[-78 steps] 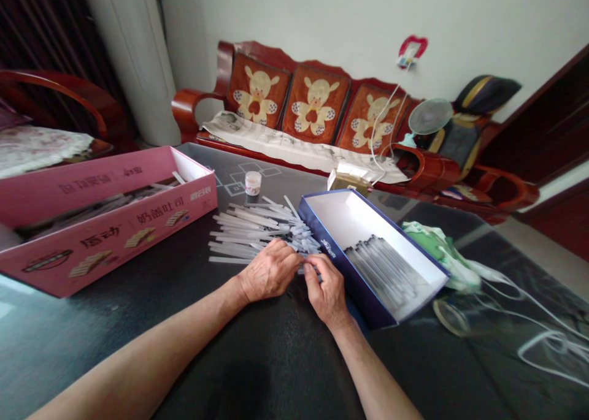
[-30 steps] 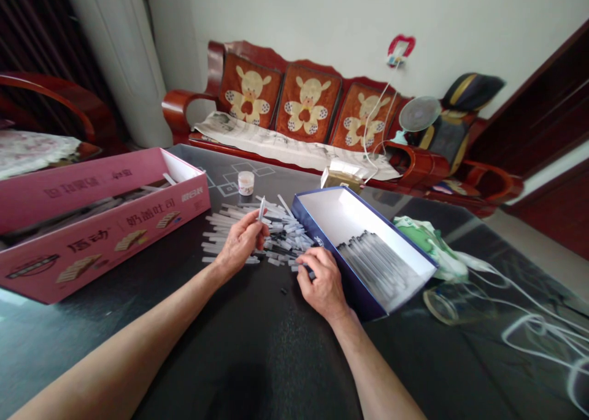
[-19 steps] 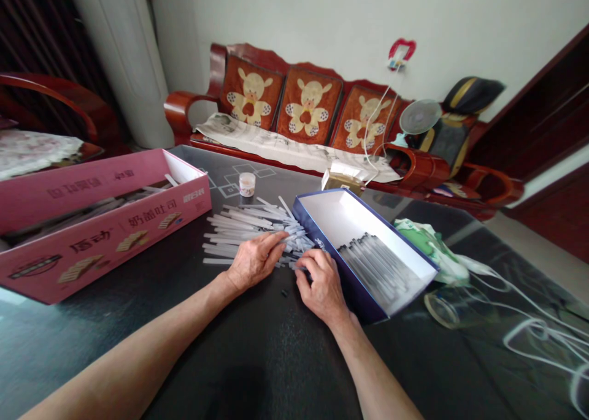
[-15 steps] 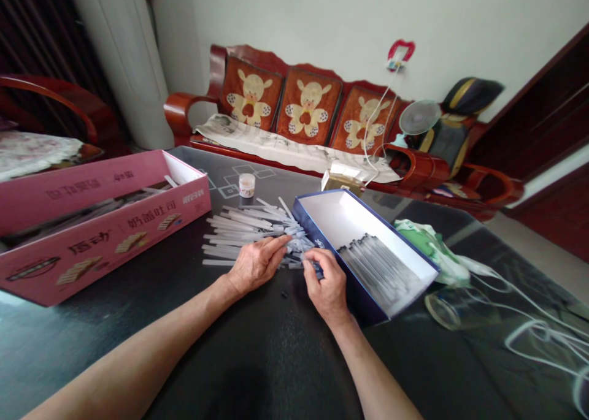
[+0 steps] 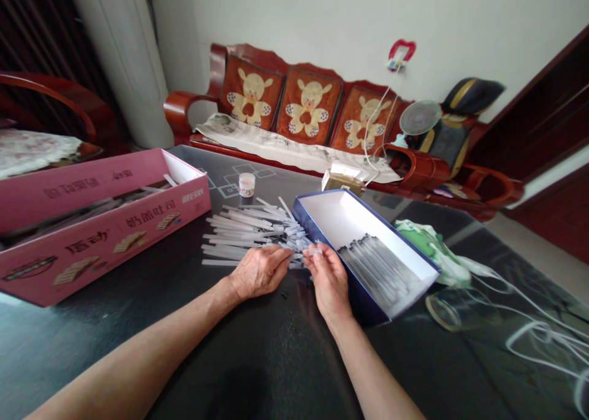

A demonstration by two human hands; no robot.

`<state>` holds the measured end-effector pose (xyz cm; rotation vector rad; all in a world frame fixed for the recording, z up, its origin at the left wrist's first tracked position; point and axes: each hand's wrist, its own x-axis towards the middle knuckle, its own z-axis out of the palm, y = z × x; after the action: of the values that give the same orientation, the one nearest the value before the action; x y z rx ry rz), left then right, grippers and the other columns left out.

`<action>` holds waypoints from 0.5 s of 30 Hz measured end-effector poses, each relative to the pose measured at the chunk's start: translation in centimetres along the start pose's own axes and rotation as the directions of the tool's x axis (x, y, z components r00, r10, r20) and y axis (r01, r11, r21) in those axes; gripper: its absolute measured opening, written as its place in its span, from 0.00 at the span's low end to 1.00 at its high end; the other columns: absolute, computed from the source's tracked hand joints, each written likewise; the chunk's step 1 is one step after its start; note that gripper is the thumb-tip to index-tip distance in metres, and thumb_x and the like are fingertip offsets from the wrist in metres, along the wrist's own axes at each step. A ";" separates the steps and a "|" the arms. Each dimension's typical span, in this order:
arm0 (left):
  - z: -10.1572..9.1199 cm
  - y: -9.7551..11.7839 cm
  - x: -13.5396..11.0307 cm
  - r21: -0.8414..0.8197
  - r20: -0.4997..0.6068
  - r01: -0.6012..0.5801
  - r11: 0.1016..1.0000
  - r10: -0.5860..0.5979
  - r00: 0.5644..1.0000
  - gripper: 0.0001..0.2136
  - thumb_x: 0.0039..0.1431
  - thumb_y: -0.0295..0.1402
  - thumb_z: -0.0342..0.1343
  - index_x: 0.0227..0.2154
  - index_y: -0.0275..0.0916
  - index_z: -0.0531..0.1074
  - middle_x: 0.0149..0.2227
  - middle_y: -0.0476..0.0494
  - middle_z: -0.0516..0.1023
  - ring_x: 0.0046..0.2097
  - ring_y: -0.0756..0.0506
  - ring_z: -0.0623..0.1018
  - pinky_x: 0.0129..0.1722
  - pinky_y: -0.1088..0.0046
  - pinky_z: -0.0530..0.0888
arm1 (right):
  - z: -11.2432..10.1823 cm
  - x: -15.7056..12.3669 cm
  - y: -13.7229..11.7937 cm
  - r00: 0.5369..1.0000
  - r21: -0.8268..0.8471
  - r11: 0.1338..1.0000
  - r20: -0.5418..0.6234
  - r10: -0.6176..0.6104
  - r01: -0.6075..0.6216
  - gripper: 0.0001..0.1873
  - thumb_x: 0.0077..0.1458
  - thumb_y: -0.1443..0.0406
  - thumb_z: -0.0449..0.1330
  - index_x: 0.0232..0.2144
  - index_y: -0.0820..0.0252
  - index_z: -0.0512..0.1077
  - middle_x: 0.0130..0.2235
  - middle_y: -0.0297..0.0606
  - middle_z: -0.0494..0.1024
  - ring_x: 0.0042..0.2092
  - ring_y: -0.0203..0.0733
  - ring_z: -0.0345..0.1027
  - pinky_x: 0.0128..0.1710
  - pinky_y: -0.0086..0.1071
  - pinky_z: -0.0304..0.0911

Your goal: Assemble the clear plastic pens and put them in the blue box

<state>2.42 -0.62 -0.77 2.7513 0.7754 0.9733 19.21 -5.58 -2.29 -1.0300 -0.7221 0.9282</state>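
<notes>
A loose pile of whitish, translucent plastic tubes point(image 5: 242, 221) lies on the dark table, with smaller clear pieces at its right end. My left hand point(image 5: 261, 271) rests at the pile's near edge, its thumb and fingers pinched together; what is in them is too small to make out. My right hand point(image 5: 330, 282) is closed on a short clear plastic piece point(image 5: 313, 251), held between thumb and fingertips just left of the blue box point(image 5: 322, 227). Inside that box a layer of tubes with dark ends point(image 5: 377, 263) lies side by side.
On the left stands a long pink carton point(image 5: 151, 224) with more tubes inside. A small white cup point(image 5: 247, 185) sits behind the pile. Right of the blue box are a green-and-white bag point(image 5: 430, 248), a clear jar point(image 5: 453, 309) and white cables point(image 5: 543, 340). Tiny dark bits point(image 5: 284, 295) lie in front.
My left hand's outstretched fingers have drawn in to a pinch, slightly nearer me. My right hand has turned and lifted a little, bringing the clear piece into plain view.
</notes>
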 end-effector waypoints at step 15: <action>0.1 0.2 0.0 0.003 0.053 0.041 0.999 -0.041 0.998 0.11 0.65 0.31 0.42 0.44 0.37 0.67 0.33 0.44 0.74 0.35 0.47 0.76 0.34 0.74 0.72 | 0.4 -0.4 -0.8 0.989 0.167 0.976 0.081 0.125 -0.138 0.15 0.45 0.62 0.68 0.37 0.56 0.71 0.37 0.35 0.79 0.38 0.38 0.74 0.40 0.33 0.70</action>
<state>2.59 -0.73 -0.82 2.7390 0.8212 0.8888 18.93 -5.99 -1.47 -0.9038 -0.6249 1.1262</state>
